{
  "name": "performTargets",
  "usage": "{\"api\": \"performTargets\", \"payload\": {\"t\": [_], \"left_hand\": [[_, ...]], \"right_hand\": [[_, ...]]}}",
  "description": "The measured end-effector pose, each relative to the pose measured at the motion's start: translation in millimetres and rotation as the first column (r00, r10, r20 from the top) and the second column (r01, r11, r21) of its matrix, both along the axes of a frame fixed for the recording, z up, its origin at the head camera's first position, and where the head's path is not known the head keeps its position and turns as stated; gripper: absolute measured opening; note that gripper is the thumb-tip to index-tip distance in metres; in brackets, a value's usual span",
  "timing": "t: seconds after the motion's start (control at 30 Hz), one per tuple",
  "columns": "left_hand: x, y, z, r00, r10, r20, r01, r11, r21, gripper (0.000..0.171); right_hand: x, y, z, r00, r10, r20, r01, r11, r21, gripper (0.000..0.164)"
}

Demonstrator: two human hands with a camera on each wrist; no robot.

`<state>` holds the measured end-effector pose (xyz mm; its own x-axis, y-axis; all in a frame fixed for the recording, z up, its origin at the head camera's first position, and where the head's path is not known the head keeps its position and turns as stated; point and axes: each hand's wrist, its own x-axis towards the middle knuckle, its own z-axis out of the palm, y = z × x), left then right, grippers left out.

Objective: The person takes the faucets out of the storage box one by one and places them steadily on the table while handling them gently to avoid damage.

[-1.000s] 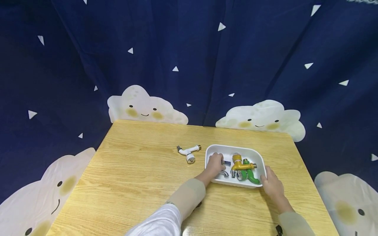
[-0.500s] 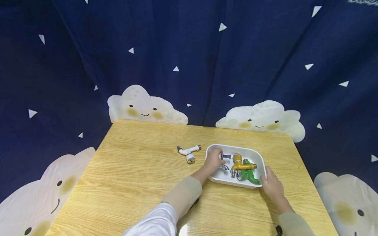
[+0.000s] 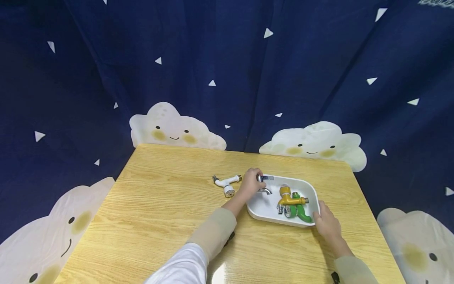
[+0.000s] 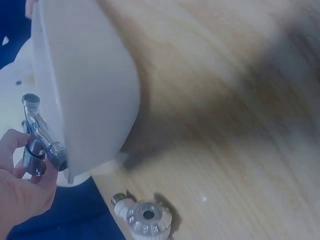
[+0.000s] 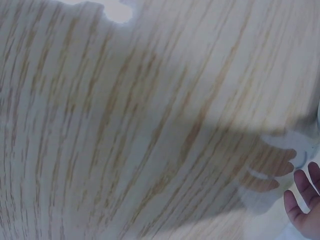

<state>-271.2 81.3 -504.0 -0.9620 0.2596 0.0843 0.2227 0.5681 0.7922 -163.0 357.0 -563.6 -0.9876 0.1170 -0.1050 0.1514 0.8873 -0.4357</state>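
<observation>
Item 1: chrome tap (image 4: 44,134), qty 1. We log it in the L hand (image 3: 252,183), which grasps it w/ fingers and thumb at the far-L corner of the white tray (image 3: 263,210); whether it touches the rim, we can't tell.

Item 2: white tray, R of centre on the tabletop (image 3: 166,201), nearer the far edge than the near. R hand (image 3: 328,223) grips its R end, thumb at the near-R corner, other fingers along the outer wall.

Item 3: yellow tap (image 3: 290,201), in tray, R half, lying partly over item 4.

Item 4: green tap (image 3: 303,213), in tray, its curved spout twd the near-R corner.

Item 5: white tap (image 3: 225,182), w/ metal ends, on tabletop, just L of tray, twd the far edge.

Backdrop: dk blue curtain (image 3: 184,43), w/ white triangles and smiling clouds, behind the tabletop's far edge.
</observation>
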Motion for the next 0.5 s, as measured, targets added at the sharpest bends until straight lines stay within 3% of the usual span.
{"api": "performTargets", "payload": {"t": [0.13,0.27,0.5], "left_hand": [[-6.3,-8.7,6.8,1.0,0.012,0.025,-0.013,0.998,0.054,0.025],[-13.2,-16.8,12.8,0.999,0.038,0.038,-0.04,0.998,0.056,0.026],[-24.0,-34.3,17.2,0.996,0.085,0.001,-0.085,0.994,0.074,0.024]], "right_hand": [[0.3,-0.2,0.2,1.0,-0.002,0.011,0.002,1.0,-0.013,0.047],[0.4,-0.1,0.0,1.0,-0.001,0.017,0.002,1.0,-0.016,0.047],[0.0,0.4,-2.1,1.0,-0.001,0.003,0.001,1.0,-0.002,0.046]]}}
